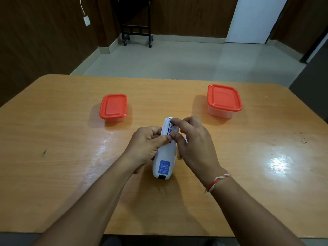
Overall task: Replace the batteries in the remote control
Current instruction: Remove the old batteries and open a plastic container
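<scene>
We hold the remote control [163, 157] back-up above the table [71, 139], left hand [147, 144] gripping its side, right hand [191, 137] pinching a battery [170, 128] in the open compartment. Next we must seat or lift it squarely.

Surface [71, 139]: wood-grain laminate, glossy, showing bright glare patches, few dark scuffs. Remote control [164, 157]: smooth white plastic, carrying blue printed label [165, 167]. Two containers [113, 108] [224, 102]: translucent plastic bodies, wearing matt orange plastic lids. Wrist band [219, 181]: braided thread, looking rough. Floor [177, 57]: smooth pale tile.
</scene>
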